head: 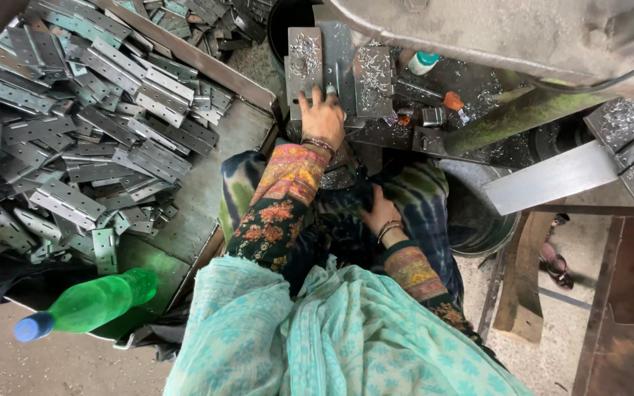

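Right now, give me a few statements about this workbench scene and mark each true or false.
1. The left hand rests on the metal fixture at the machine. True.
2. The right hand holds a hinge. False: it lies on the dark cloth in the lap, holding nothing visible.
3. A heap of metal hinges fills the tray on the left. True.
4. The green bottle stands upright. False: it lies on its side.
5. The bottle has a red cap. False: the cap is blue.
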